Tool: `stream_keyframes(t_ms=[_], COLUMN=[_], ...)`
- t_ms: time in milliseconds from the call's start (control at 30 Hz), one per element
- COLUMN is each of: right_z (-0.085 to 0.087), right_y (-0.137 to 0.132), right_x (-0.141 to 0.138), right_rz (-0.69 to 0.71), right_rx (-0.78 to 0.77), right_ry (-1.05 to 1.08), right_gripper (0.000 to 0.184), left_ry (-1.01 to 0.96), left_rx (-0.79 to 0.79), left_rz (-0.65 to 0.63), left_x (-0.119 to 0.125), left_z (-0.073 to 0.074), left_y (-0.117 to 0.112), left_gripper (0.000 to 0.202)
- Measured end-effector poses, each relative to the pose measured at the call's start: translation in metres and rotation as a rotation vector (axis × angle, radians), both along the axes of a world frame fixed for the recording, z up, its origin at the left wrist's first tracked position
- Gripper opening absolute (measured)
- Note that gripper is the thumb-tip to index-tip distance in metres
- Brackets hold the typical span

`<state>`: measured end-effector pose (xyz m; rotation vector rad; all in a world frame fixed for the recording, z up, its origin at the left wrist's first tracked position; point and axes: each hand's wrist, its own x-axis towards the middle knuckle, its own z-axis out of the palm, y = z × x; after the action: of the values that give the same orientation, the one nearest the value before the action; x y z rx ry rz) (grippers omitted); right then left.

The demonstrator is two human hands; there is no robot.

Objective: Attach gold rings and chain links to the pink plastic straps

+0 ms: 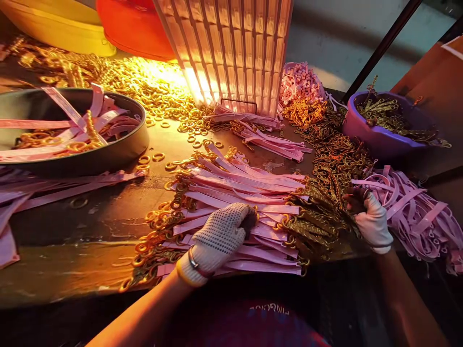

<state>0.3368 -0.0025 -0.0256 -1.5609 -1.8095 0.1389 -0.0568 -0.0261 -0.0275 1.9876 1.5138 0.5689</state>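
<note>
My left hand (220,236), in a white knit glove, rests with curled fingers on a pile of pink strips (238,193) that have gold rings at their ends. My right hand (369,217), also gloved, is closed among gold chains (325,202) at the right end of that pile; what its fingers pinch is hidden. Loose gold rings (155,91) cover the table behind.
A dark round pan (119,149) with pink strips and rings stands at the left. A purple bowl (379,137) of metal pieces is at the right, beside loose pink strips (415,207). A tall rack of pink strips (231,48), yellow and orange tubs (133,29) stand at the back.
</note>
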Motion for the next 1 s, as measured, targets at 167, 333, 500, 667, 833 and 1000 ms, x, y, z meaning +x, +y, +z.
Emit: stream_keyframes(t_ms=[167,333,500,667,833,1000], right_z=[0.045,0.074,0.078,0.062,0.064,0.079], right_y=[0.006,-0.008,-0.006,0.003,-0.005,-0.006], right_x=[-0.083,-0.151,-0.184,-0.192,-0.198,-0.199], right_rz=[0.157,0.453,0.691,0.727,0.427,0.334], right_rx=[0.105,0.031,-0.054,-0.029,-0.060,-0.163], right_ry=[-0.112,-0.272,-0.241,-0.129,-0.417,-0.712], right_gripper=[0.022,0.037,0.039,0.024,0.010,0.013], left_ry=[-0.167,-0.605,-0.822,-0.876,-0.772,-0.486], left_rx=[-0.016,-0.356,-0.564,-0.570,-0.354,-0.156], left_rz=[0.083,0.043,-0.035,-0.103,-0.009,-0.099], left_x=[-0.011,-0.018,-0.007,0.007,0.013,0.017], left_z=[0.008,0.039,0.055,0.045,0.046,0.055], left_y=[0.001,-0.002,0.003,0.016,0.021,0.027], left_gripper=[0.022,0.034,0.033,0.033,0.040,0.027])
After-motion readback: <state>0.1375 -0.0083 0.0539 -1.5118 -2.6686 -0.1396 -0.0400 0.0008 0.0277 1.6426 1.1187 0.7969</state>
